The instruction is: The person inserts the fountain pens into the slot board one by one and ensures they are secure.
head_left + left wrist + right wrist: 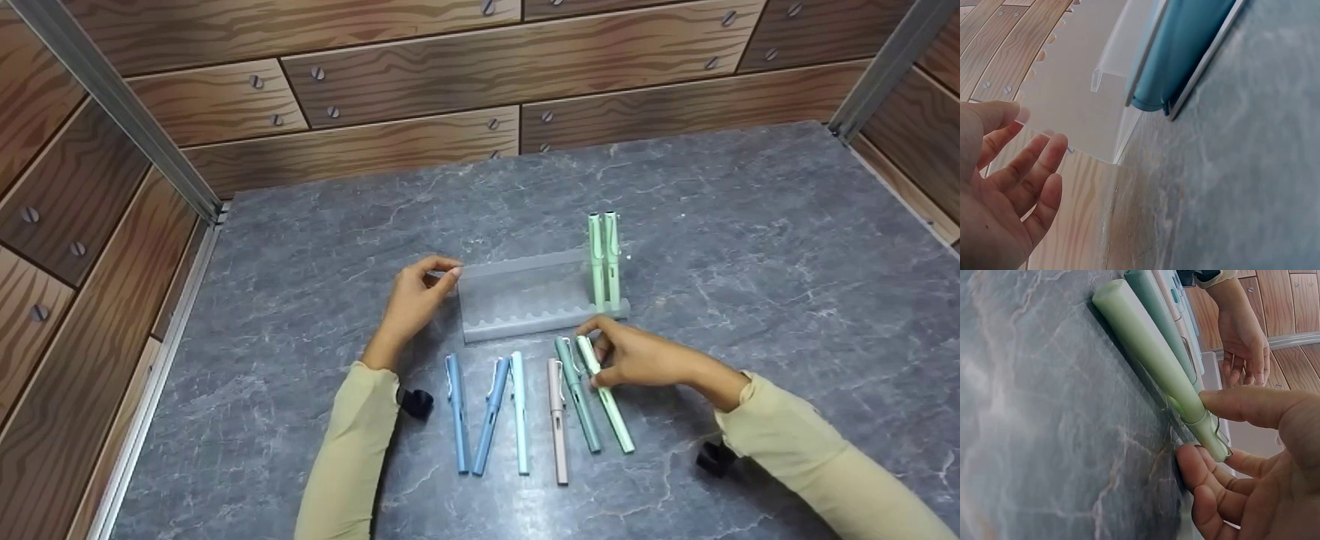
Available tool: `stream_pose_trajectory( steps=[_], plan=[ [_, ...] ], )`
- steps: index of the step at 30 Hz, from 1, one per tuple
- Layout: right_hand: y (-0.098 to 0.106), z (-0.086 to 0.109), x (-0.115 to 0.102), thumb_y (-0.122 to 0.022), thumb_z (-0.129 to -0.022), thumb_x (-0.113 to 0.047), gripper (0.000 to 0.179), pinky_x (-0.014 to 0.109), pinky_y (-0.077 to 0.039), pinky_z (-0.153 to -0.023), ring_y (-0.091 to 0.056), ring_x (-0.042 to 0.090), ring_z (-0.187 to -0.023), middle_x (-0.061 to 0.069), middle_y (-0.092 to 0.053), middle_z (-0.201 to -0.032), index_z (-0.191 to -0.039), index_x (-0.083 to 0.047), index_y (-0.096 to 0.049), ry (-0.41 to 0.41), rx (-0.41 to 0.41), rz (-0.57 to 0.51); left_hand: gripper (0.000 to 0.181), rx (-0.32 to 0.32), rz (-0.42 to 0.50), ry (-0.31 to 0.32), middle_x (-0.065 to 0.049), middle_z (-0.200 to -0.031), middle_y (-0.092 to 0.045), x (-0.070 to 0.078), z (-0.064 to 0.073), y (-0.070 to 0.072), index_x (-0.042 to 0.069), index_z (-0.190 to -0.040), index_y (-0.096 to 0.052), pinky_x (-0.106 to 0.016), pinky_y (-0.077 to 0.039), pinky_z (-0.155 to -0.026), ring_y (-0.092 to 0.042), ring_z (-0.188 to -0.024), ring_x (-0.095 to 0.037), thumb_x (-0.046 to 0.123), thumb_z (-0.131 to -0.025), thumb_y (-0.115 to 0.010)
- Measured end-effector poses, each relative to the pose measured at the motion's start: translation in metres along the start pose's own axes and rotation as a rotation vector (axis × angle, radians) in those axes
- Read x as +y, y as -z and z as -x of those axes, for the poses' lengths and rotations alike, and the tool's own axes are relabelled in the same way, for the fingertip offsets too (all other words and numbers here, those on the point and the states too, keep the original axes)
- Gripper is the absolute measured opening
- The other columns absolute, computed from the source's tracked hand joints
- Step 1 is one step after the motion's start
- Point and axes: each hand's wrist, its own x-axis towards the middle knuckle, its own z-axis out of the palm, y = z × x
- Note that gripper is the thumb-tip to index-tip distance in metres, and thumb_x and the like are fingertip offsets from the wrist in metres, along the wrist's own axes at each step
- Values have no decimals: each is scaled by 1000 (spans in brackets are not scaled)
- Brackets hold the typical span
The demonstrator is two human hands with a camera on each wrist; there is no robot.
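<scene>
A clear plastic pen rack (525, 289) with a notched front ledge stands in the middle of the table. Two light green pens (598, 270) are upright at its right end. My left hand (416, 296) pinches the rack's upper left corner between thumb and index finger; the other fingers spread loosely in the left wrist view. In front of the rack, my right hand (649, 356) grips a third light green pen (615, 416) near its upper end, thumb on one side and fingers on the other. This pen lies slanted beside a dark green pen (579, 397).
Left of the dark green pen lie a pinkish-beige pen (559, 435), a pale aqua pen (520, 420) and two blue pens (458, 420), roughly in a row. The grey marbled table (337, 247) meets wood-patterned walls (405, 82) at the back and sides.
</scene>
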Motion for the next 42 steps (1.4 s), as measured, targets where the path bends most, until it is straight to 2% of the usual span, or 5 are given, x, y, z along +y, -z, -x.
stream_pose_trajectory(
  steps=[11,20,28,35,42],
  plan=[
    [1,3,1,-72,-77,0,69,19,-46,-55,-52,5,-62,11,-51,-92,-134,5,-32,8,-19,-131,19,-5,0,-3,-11,-103,-70,1,0,1,7,-105,-72,-20,-46,-58,-67,-81,-34,20,-94,-63],
    [4,5,-4,-66,-82,4,68,20,-46,-56,-58,9,-63,10,-44,-97,-139,5,-28,10,-31,-208,19,-7,7,-11,-12,-103,-69,2,0,1,6,-106,-71,-20,-46,-59,-67,-81,-35,19,-94,-64],
    [10,8,-9,-68,-84,-1,69,19,-42,-55,-48,6,-60,12,-41,-101,-140,2,-28,13,-7,-199,18,0,11,-12,-12,-101,-70,1,0,0,6,-105,-72,-20,-45,-59,-67,-80,-35,17,-93,-64],
    [14,9,-14,-67,-83,0,71,22,-48,-59,-56,12,-65,16,-42,-106,-142,1,-27,16,41,-204,17,6,12,-12,-12,-98,-70,1,0,0,6,-104,-72,-19,-44,-59,-66,-79,-34,17,-93,-64],
    [17,9,-17,-66,-85,1,70,23,-47,-58,-53,10,-62,18,-42,-108,-143,-1,-28,27,88,-179,17,15,2,-18,-12,-100,-70,1,0,-1,6,-104,-72,-18,-44,-58,-65,-76,-31,17,-93,-65]
  ],
)
